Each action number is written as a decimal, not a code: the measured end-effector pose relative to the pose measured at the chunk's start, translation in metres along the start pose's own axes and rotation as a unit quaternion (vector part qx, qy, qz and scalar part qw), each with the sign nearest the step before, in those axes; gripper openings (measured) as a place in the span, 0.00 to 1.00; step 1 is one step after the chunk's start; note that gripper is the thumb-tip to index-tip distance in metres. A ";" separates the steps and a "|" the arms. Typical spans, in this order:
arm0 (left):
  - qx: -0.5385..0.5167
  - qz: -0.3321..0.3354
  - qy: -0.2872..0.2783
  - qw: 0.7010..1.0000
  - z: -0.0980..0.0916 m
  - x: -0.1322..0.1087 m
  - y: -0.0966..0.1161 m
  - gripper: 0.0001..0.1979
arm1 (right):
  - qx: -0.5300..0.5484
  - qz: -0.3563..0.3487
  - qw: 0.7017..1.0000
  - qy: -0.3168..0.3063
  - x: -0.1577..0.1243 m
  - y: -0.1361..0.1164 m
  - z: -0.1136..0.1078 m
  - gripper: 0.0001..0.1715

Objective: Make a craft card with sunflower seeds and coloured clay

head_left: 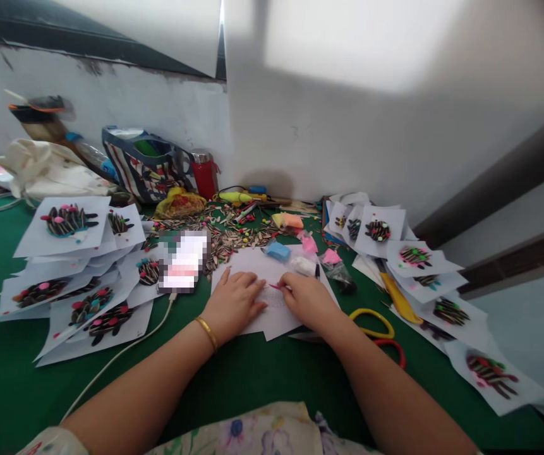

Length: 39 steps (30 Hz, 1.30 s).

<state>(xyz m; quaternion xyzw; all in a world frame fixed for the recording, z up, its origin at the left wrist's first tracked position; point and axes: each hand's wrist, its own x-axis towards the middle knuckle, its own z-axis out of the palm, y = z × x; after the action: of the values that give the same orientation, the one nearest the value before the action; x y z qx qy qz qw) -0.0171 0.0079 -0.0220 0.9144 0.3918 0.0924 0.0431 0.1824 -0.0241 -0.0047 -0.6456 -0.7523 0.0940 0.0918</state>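
My left hand (239, 298) rests flat on a white sheet of paper (227, 321), its fingers stretched out. At the middle of the sheet, my right hand (306, 300) pinches a small strip of pink clay (275, 287). A faint round patterned drawing (275, 298) lies on the paper between my hands, partly covered by my fingers. Just beyond them are a blue clay packet (277, 251), a white clay packet (302, 265) and a pink clay lump (331, 256). Scissors (373, 323) with yellow and red handles lie partly under my right forearm.
Stacked papers with seed-and-clay pictures stand left (70, 226) and right (414, 256). A phone (185, 260) with a white cable (124, 351) lies near my left hand. Loose seeds (234, 234), a red flask (204, 174) and a striped bag (143, 167) are by the wall.
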 end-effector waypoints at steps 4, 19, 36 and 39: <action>-0.012 0.006 0.002 1.000 -0.001 0.001 -0.003 0.22 | 0.021 0.014 1.000 0.003 0.002 0.002 0.001 0.11; 0.016 0.012 0.016 1.000 0.004 0.000 0.000 0.21 | 0.031 0.016 0.999 0.005 0.003 0.002 0.002 0.09; -0.048 0.004 -0.004 0.999 -0.005 0.001 -0.009 0.24 | 0.110 -0.012 0.992 0.051 0.007 0.011 0.013 0.17; -0.040 0.008 -0.005 0.999 -0.004 0.001 -0.008 0.22 | 0.159 -0.030 0.985 0.051 0.009 0.013 0.015 0.18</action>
<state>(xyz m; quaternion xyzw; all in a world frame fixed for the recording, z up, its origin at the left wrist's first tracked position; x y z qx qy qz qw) -0.0230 0.0137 -0.0192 0.9153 0.3807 0.1036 0.0813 0.1895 -0.0133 -0.0219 -0.6041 -0.7408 0.1769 0.2344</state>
